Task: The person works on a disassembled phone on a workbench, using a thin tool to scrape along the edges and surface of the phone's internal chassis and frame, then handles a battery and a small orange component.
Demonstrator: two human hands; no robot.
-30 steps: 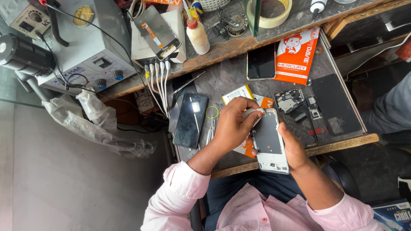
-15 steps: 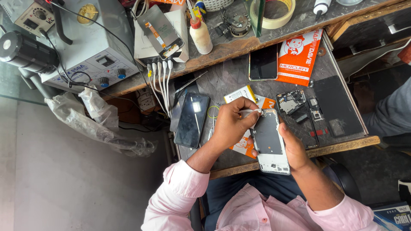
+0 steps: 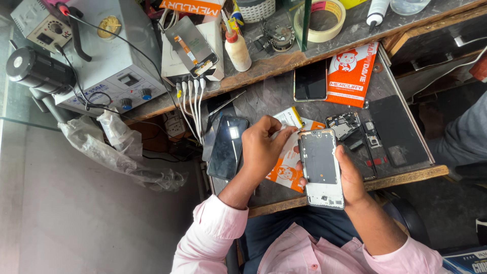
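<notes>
- Phone frame [image 3: 320, 168], a bare silver chassis with a dark inner panel, sits upright in the right hand [image 3: 350, 175] just above the near edge of the worktop [image 3: 406, 175]; that hand's grip is wrapped round its right side and lower end.
- Left hand [image 3: 261, 147] reaches in from the left, its fingertips pinched together at the frame's upper left corner; what they pinch is too small to tell.
- Risk, as I judge it: the frame hangs partly past the worktop edge over the lap, so a slip of the right-hand grip would drop it; a hard pull at the corner could bend the thin rim.
- Under the hands lies an orange and white packet [image 3: 286, 170], and beside it a dark phone [image 3: 228, 146] face up, which a sliding elbow could push off.
- Just beyond, loose circuit parts [image 3: 350, 127] lie open on the worktop and could scatter or get lost.
- Farther back, a white squeeze bottle [image 3: 237, 48] stands capped, contents unseen; a small white basket [image 3: 256, 7] is cut off by the picture edge, contents not visible.
</notes>
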